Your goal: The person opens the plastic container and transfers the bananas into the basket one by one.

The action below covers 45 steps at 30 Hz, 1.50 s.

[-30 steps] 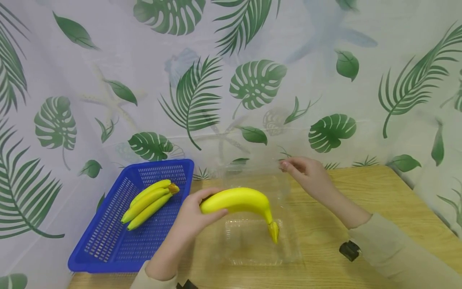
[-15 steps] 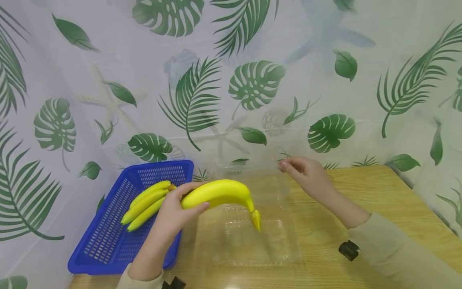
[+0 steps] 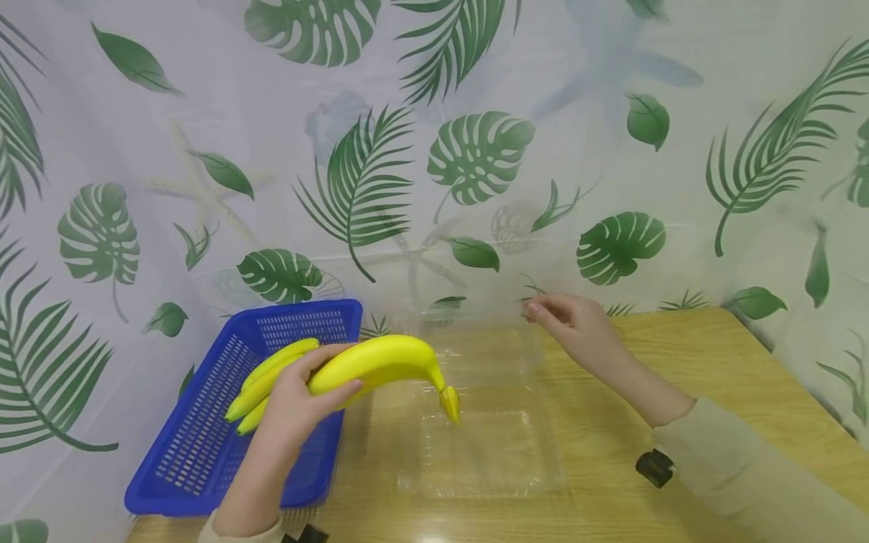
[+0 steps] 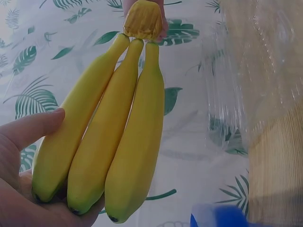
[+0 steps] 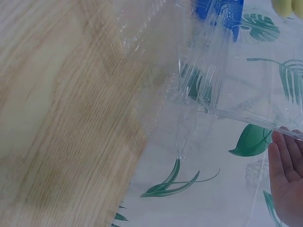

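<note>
My left hand (image 3: 293, 400) holds a bunch of yellow bananas (image 3: 380, 357) by its lower ends, thumb along one side. Three fruits joined at a brown-gold crown (image 4: 143, 20) show in the left wrist view. In the head view the bunch hangs between the blue basket and a clear plastic clamshell container (image 3: 485, 452), its stem tip drooping over the container's left part. The container lies with its lid (image 3: 482, 354) raised at the back. My right hand (image 3: 577, 324) pinches the lid's upper right edge; in the right wrist view its fingers (image 5: 284, 151) lie at that edge.
A blue perforated basket (image 3: 145, 494) stands at the left of the wooden table (image 3: 679, 362). Another banana bunch (image 3: 261, 385) lies inside it, partly hidden by my left hand. A white leaf-patterned sheet (image 3: 380, 136) covers the wall behind the table.
My left hand has carried the bananas left, from above the container toward the basket, partly covering the bunch there. The right hand has stayed at the lid's edge.
</note>
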Tool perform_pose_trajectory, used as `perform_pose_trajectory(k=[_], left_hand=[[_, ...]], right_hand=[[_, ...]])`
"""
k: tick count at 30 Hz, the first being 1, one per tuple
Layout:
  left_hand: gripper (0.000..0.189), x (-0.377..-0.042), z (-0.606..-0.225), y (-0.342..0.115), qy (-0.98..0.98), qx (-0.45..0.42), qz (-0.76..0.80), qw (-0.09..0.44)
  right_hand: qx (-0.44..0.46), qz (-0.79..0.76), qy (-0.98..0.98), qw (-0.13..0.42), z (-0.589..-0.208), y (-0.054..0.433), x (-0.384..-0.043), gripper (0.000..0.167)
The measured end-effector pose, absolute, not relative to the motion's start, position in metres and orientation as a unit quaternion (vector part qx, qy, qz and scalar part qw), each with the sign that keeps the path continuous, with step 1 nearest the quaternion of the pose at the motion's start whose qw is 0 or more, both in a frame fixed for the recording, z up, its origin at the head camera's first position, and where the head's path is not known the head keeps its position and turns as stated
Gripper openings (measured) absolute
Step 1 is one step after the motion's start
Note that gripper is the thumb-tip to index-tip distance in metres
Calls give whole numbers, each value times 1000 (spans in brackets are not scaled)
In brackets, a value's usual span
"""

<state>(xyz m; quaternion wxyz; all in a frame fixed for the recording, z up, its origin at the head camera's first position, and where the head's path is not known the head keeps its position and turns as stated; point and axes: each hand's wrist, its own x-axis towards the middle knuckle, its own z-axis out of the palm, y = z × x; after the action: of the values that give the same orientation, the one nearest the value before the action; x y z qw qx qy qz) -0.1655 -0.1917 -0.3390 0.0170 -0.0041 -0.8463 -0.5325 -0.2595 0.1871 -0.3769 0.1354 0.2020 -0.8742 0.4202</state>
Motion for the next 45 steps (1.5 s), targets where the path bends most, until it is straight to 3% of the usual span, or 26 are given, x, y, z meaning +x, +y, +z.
perform_pose_trajectory(k=[28, 45], left_hand=[[62, -159, -350, -259, -869, 94, -485, 32], [71, -163, -362, -299, -870, 152, -469, 12]], right_hand=[[202, 422, -873, 139, -380, 188, -256, 33], [203, 423, -874, 130, -378, 188, -255, 32]])
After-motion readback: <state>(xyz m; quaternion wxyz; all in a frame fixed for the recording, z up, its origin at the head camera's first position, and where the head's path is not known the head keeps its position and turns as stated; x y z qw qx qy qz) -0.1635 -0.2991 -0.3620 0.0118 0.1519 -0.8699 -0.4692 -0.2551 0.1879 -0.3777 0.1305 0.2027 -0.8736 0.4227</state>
